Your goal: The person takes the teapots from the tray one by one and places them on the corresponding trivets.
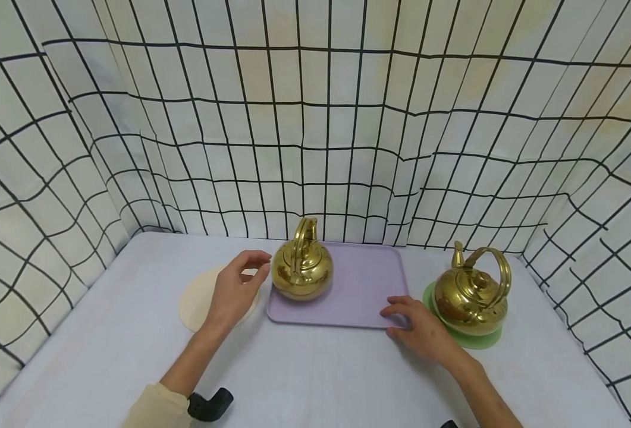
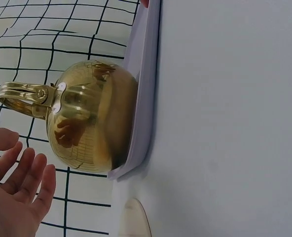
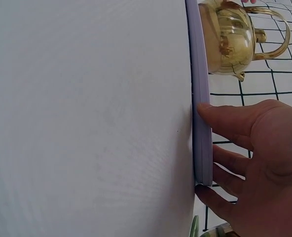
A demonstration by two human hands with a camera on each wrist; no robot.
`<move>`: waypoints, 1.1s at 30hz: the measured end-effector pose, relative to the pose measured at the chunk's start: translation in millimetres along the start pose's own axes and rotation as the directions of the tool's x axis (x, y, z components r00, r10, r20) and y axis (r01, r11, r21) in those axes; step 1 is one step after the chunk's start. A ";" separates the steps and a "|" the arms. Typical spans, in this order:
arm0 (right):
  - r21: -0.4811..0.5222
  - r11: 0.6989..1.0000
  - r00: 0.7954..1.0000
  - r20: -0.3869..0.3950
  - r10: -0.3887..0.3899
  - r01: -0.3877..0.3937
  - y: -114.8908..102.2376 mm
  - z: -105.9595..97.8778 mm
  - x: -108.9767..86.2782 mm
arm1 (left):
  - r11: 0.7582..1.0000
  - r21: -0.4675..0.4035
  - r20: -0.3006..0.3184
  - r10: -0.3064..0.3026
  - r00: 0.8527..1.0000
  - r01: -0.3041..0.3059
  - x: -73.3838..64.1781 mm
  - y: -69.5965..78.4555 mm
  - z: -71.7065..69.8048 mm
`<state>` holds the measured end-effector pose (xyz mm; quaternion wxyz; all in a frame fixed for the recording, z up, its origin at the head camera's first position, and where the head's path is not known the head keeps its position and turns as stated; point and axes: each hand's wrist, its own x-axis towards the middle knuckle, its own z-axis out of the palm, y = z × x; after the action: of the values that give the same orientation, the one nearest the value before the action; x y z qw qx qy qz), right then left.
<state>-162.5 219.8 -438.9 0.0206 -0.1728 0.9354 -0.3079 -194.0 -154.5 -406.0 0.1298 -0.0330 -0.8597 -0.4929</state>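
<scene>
A lilac tray (image 1: 360, 285) lies on the white table, with a brass teapot (image 1: 303, 270) upright on its left end. My left hand (image 1: 238, 288) is just left of this teapot, fingers loosely bent and apart from the metal; the left wrist view shows a gap between the fingertips (image 2: 47, 173) and the teapot (image 2: 94, 116). At the tray's front right corner, my right hand (image 1: 419, 327) holds the rim. Its thumb presses the front edge of the tray (image 3: 201, 143) in the right wrist view, while the other fingers reach over and around the corner.
A second brass teapot (image 1: 473, 297) stands on a green round mat (image 1: 476, 340) at the right. Partly behind my left hand lies a cream round mat (image 1: 193, 300). White cloth walls with a black grid (image 1: 326, 137) enclose the table (image 1: 315, 374) at the back and sides.
</scene>
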 end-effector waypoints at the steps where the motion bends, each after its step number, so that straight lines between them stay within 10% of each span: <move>1: 0.000 1.000 1.000 0.001 0.002 -0.002 0.0 0.0 0.1 | 1.000 -0.008 -0.003 0.005 1.000 -0.005 0.6 1.4 0.5; 33: -0.001 1.000 1.000 -0.005 0.013 -0.013 -1.4 0.6 -0.3 | 0.928 -0.349 0.043 0.153 0.987 -0.129 9.3 18.1 18.5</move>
<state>-161.7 218.5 -438.6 0.0201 -0.1659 0.9367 -0.3077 -203.1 -130.1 -397.3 0.1269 -0.1341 -0.7592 -0.6241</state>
